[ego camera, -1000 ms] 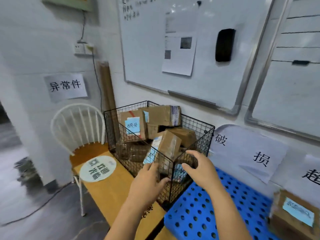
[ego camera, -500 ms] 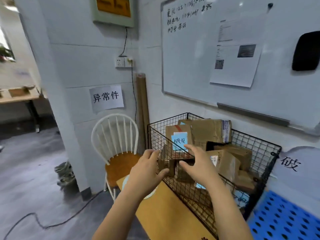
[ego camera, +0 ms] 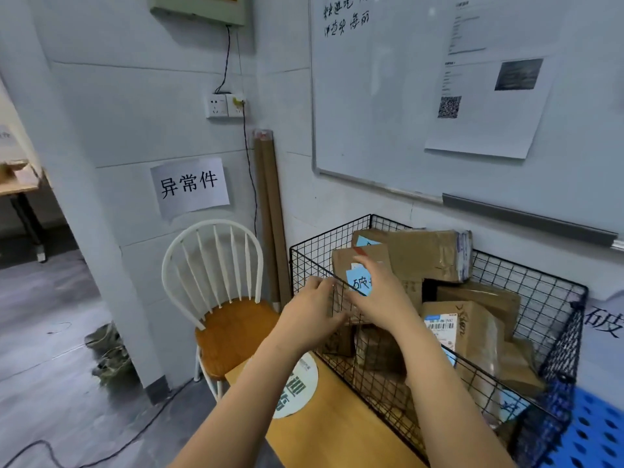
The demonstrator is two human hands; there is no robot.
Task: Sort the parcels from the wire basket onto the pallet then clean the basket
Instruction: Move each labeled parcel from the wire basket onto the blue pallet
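Cardboard parcel (ego camera: 342, 261) with a blue label stands upright at the left end of the wire basket (ego camera: 553, 309), just ahead of the right hand (ego camera: 383, 300). Its spread fingers reach toward the parcel and grip nothing. The left hand (ego camera: 312, 314), also open, sits outside the mesh at the corner, farther away.

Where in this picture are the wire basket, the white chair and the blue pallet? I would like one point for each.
wire basket (ego camera: 553, 315): head view, on the mesh wall near its right corner.
white chair (ego camera: 233, 325): head view, on the wooden seat.
blue pallet (ego camera: 594, 434): head view, on its perforated top.
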